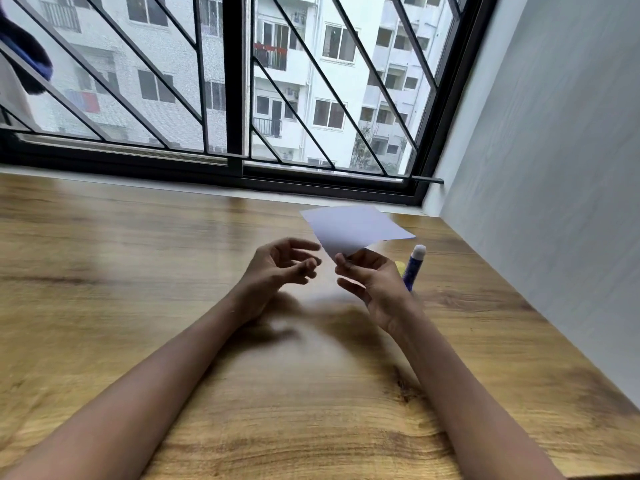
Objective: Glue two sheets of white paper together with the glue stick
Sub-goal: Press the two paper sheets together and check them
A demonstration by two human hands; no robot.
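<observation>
My right hand is raised above the table, its fingers pinching the near corner of the paper. That corner points at 6 o'clock, toward me. The paper opens away toward 12 to 1 o'clock, held off the table, and I cannot tell whether it is one sheet or two. My left hand, at 9 o'clock from the right, has loosely spread, half-curled fingers and holds nothing. The glue stick stands on the table at 2 o'clock from my right hand, long axis upright, its white glue end up. A yellow thing lies just beside it, mostly hidden.
</observation>
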